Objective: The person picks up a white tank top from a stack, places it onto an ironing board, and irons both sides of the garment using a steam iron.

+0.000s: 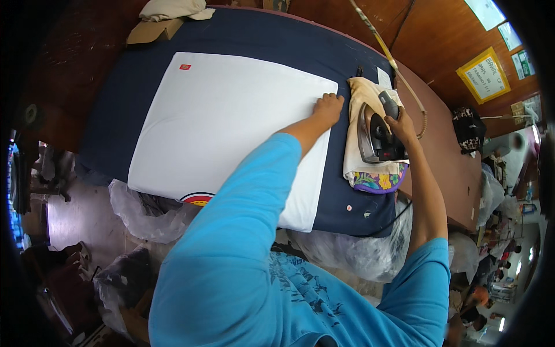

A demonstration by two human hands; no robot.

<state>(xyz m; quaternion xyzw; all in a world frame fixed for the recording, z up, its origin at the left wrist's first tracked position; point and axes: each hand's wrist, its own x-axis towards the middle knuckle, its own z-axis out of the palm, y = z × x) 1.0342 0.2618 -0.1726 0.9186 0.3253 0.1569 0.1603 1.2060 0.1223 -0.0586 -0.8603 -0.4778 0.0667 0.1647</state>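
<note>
A white fabric piece [231, 127], perhaps a shirt, lies flat on the dark blue ironing table. It bears a small red label near its far left corner and a round coloured print, partly hidden by my left arm, at its near edge. My left hand [329, 110] is at its right edge by the far corner, fingers curled on the cloth. In my right hand [403, 124] is the handle of a steam iron [376, 137]. That iron rests on a folded cream cloth pad [359, 95] with a floral, purple-edged end, right of the white fabric.
A hose [384, 51] runs down from above toward the iron. Clear plastic sheeting [352, 254] hangs below the table's near edge. Cardboard and cream cloth [173, 10] sit at the far left. A brown surface [442, 150] adjoins on the right, with a leopard-patterned item [468, 128] beyond.
</note>
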